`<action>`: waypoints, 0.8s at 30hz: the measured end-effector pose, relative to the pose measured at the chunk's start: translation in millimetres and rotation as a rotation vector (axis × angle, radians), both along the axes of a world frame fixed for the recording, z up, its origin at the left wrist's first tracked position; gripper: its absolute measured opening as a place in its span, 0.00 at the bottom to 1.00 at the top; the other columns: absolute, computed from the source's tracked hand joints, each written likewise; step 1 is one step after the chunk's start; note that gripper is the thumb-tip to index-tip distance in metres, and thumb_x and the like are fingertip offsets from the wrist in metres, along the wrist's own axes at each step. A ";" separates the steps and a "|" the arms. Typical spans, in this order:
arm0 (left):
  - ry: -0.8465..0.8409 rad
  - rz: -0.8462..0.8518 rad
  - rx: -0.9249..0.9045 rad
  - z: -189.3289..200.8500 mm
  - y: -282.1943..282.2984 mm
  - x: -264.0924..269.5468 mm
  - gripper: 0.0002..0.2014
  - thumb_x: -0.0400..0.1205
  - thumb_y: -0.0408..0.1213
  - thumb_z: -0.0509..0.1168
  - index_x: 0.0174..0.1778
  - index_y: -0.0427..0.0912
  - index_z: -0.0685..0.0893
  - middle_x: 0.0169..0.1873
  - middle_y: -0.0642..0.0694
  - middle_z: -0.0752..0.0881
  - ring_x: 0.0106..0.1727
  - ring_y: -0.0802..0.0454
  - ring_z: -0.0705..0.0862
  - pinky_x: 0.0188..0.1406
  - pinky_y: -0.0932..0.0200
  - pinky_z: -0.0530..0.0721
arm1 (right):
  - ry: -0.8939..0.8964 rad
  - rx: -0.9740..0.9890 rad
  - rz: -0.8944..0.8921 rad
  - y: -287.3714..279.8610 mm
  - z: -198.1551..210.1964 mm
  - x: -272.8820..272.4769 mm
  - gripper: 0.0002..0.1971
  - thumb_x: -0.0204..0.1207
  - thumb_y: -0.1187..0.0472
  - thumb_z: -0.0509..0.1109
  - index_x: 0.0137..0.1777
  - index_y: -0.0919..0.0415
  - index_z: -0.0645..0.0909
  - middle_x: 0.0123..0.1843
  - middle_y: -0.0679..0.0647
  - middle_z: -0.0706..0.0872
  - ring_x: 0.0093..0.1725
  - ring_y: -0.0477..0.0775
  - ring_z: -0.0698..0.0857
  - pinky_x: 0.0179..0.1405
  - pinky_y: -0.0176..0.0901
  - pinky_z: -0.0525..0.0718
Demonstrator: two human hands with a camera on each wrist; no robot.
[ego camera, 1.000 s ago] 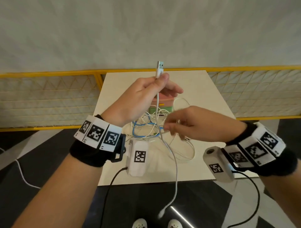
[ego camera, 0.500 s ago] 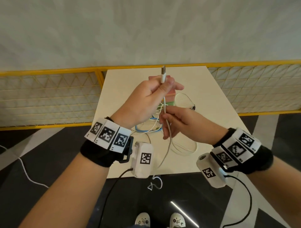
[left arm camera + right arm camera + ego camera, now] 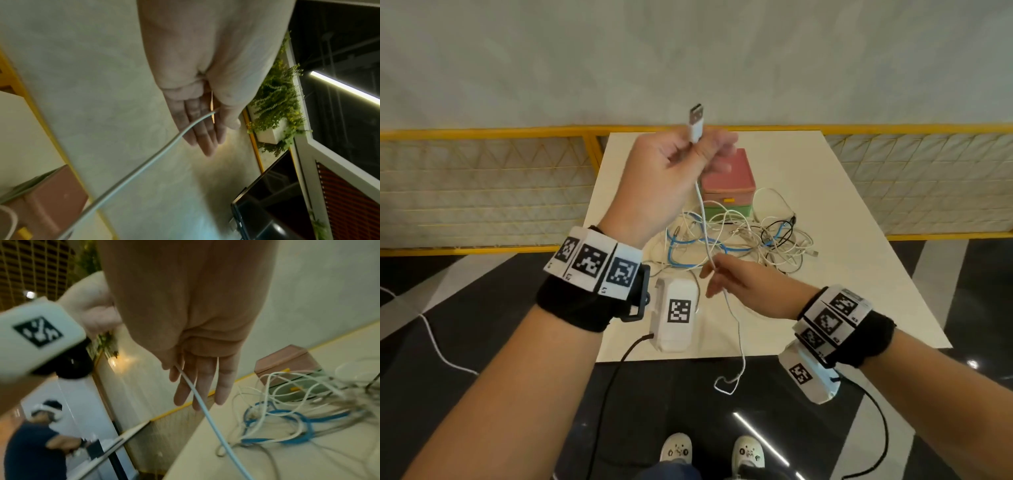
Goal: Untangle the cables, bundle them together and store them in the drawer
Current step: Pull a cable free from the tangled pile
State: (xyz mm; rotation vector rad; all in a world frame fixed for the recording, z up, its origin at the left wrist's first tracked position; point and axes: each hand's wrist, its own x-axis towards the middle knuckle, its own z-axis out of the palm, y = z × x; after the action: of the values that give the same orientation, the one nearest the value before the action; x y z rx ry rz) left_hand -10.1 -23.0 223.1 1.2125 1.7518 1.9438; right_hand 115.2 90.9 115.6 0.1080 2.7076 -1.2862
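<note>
My left hand (image 3: 697,147) is raised over the table and pinches a white USB cable (image 3: 703,219) just under its plug (image 3: 697,120), which points up. My right hand (image 3: 714,270) pinches the same cable lower down, near the table's front edge. Its free end (image 3: 726,387) dangles below the table. In the right wrist view the cable (image 3: 205,412) runs out from between thumb and fingers. A tangle of white, blue and black cables (image 3: 739,240) lies on the table. Behind it stands a small drawer box (image 3: 727,181), pink on top and green below, with its drawers closed.
The cream table (image 3: 859,274) is small, its front edge just before me. A yellow-framed mesh fence (image 3: 482,192) runs behind and beside it. A white cord (image 3: 438,349) lies on the dark floor at left. Another person (image 3: 41,451) stands beyond in the right wrist view.
My right hand left the tangle, took the white cable just under my left hand and slid down it toward me. The dangling end has risen. The left hand kept the plug up.
</note>
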 end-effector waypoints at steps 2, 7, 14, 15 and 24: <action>-0.039 -0.093 -0.096 -9.6 0.3 5.5 0.14 0.87 0.33 0.60 0.65 0.33 0.83 0.44 0.43 0.91 0.41 0.56 0.92 0.46 0.67 0.85 | 0.124 -0.158 -0.049 -9.2 15.3 -6.7 0.09 0.85 0.62 0.56 0.62 0.61 0.73 0.50 0.54 0.88 0.50 0.42 0.86 0.54 0.36 0.81; 0.030 -0.148 -0.231 -25.9 -0.7 14.2 0.20 0.90 0.37 0.56 0.80 0.45 0.70 0.47 0.44 0.92 0.49 0.57 0.92 0.41 0.63 0.89 | 0.347 -0.288 -0.107 -19.7 43.5 -22.5 0.11 0.86 0.68 0.51 0.48 0.70 0.74 0.36 0.59 0.83 0.41 0.51 0.86 0.47 0.40 0.84; -0.067 0.093 -0.050 -28.2 -15.2 -14.9 0.13 0.91 0.38 0.52 0.63 0.43 0.81 0.25 0.51 0.84 0.23 0.52 0.81 0.27 0.59 0.79 | -0.139 0.189 0.180 -0.5 -45.9 -22.1 0.10 0.85 0.66 0.53 0.52 0.61 0.77 0.51 0.50 0.87 0.51 0.47 0.84 0.59 0.44 0.78; -0.082 0.082 -0.076 -34.0 -17.2 -17.4 0.12 0.91 0.39 0.54 0.63 0.45 0.82 0.20 0.52 0.77 0.20 0.54 0.73 0.22 0.61 0.72 | -0.235 0.262 0.235 2.0 -55.7 -24.1 0.11 0.85 0.63 0.54 0.56 0.59 0.79 0.57 0.50 0.85 0.57 0.50 0.82 0.64 0.46 0.76; -0.236 0.027 -0.416 -86.1 -19.6 -19.6 0.25 0.89 0.50 0.54 0.42 0.40 0.92 0.18 0.45 0.71 0.21 0.55 0.68 0.31 0.65 0.76 | -0.327 0.424 0.113 1.1 -118.2 -63.7 0.22 0.77 0.73 0.60 0.68 0.54 0.75 0.66 0.54 0.77 0.63 0.57 0.79 0.63 0.43 0.73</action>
State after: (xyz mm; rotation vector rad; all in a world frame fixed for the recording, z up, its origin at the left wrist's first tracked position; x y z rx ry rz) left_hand -29.7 -42.6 137.0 0.7871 1.9205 1.5493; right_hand 51.4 92.0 -2.7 0.1875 2.6055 -0.5882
